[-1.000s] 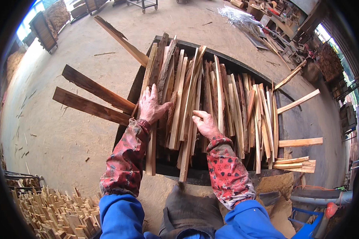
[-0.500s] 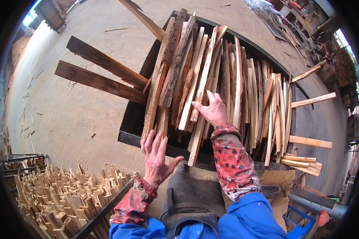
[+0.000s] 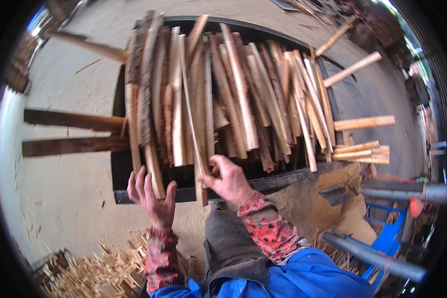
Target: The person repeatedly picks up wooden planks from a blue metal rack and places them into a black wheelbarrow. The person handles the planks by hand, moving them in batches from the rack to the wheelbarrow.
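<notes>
A black bin [image 3: 278, 185] in front of me holds many long, rough-cut wooden strips, some with bark. My right hand [image 3: 229, 180] closes its thumb and fingers on the near end of a pale wooden strip [image 3: 200, 171], which reaches past the bin's near rim. At the bin's near left, my left hand [image 3: 155, 202] has its fingers spread about the lower end of another strip [image 3: 154, 171]. I see no firm grip there.
Dark boards [image 3: 69, 147] jut out over the bin's left side, and pale sticks [image 3: 365, 122] stick out on the right. A pile of short cut pieces [image 3: 99, 270] lies at lower left. Grey pipes [image 3: 377, 256] and a blue frame [image 3: 385, 238] stand at lower right.
My right hand has come down and left from above the strips onto one strip's near end. My left hand has shifted left. The view has turned, so the bin appears straighter.
</notes>
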A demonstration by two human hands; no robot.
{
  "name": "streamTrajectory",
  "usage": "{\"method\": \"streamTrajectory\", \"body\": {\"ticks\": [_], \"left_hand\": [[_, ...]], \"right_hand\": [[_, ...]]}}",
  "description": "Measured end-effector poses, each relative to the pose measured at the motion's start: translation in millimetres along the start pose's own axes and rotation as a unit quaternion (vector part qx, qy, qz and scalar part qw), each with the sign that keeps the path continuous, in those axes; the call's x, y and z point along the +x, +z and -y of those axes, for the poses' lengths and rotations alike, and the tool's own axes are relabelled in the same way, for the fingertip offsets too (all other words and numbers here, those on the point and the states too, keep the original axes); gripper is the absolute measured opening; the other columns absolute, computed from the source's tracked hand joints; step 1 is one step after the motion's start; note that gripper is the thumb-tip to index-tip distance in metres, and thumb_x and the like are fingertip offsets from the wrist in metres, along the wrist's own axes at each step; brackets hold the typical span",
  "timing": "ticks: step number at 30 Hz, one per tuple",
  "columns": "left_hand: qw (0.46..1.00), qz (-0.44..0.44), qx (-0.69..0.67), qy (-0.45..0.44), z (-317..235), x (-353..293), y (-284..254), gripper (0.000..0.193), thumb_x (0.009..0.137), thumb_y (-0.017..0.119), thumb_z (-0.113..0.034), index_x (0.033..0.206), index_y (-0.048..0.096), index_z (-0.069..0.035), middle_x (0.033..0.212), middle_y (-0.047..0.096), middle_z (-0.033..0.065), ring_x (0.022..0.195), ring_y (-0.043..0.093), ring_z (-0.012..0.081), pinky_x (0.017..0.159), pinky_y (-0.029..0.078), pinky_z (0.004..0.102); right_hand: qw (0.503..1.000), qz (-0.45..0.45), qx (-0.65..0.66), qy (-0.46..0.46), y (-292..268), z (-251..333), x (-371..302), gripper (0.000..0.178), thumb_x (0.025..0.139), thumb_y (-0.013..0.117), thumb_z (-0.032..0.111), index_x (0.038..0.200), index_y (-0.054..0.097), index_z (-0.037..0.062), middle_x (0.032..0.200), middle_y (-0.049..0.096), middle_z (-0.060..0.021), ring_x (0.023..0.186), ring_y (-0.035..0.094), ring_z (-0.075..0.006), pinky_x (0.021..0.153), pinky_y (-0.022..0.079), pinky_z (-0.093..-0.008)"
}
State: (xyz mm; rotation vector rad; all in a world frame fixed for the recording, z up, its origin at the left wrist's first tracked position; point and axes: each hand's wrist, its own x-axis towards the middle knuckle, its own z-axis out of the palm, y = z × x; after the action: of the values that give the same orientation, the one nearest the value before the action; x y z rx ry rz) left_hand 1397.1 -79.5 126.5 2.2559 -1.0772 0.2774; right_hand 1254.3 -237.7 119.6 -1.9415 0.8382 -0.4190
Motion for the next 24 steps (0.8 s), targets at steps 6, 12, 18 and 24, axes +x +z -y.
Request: {"method": "streamTrajectory", "body": {"ticks": [6,12,18,24], "left_hand": [[0.958,0.24,-0.029,0.156,-42.2,-10.2,-4.0,0.091,0.056,0.087,-0.037,0.131,0.048,-0.002,0.139,0.045,0.0173,0.133,0.036,0.0388,0.11,0.026,0.0519],[0.963,0.227,-0.096,0.107,-16.1,-20.8,25.9,0.06,0.063,0.083,-0.016,0.114,0.057,0.002,0.116,0.059,0.0176,0.113,0.05,0.0355,0.098,0.039,0.0452],[0.973,0.142,-0.138,-0.117,-23.7,-25.4,74.5,0.037,0.081,0.077,-0.017,0.105,0.061,0.006,0.098,0.062,0.0173,0.088,0.059,0.0273,0.079,0.049,0.037],[0.969,-0.009,0.038,0.244,-122.0,-39.1,44.1,0.047,0.087,0.066,-0.045,0.094,0.064,0.002,0.094,0.065,0.0153,0.085,0.061,0.0328,0.077,0.049,0.0459]], "right_hand": [[0.999,-0.046,0.007,0.018,21.9,-19.7,-9.1,0.042,0.079,0.07,0.023,0.11,0.057,-0.0025,0.092,0.065,-0.0258,0.086,0.066,-0.0398,0.074,0.055,-0.0436],[1.0,-0.021,-0.001,0.008,9.2,-17.8,14.1,0.036,0.075,0.073,0.03,0.093,0.058,0.0021,0.089,0.063,-0.0178,0.083,0.065,-0.0363,0.073,0.052,-0.0453],[0.995,-0.099,0.011,-0.028,-56.6,-51.3,-66.4,0.028,0.082,0.068,0.026,0.092,0.058,0.0017,0.086,0.059,-0.0142,0.076,0.063,-0.0329,0.068,0.052,-0.0443],[0.972,-0.202,0.067,0.1,-122.9,-146.0,-201.4,0.029,0.085,0.067,0.028,0.1,0.06,0.0027,0.081,0.057,-0.0131,0.072,0.062,-0.0329,0.064,0.051,-0.0431]]}}
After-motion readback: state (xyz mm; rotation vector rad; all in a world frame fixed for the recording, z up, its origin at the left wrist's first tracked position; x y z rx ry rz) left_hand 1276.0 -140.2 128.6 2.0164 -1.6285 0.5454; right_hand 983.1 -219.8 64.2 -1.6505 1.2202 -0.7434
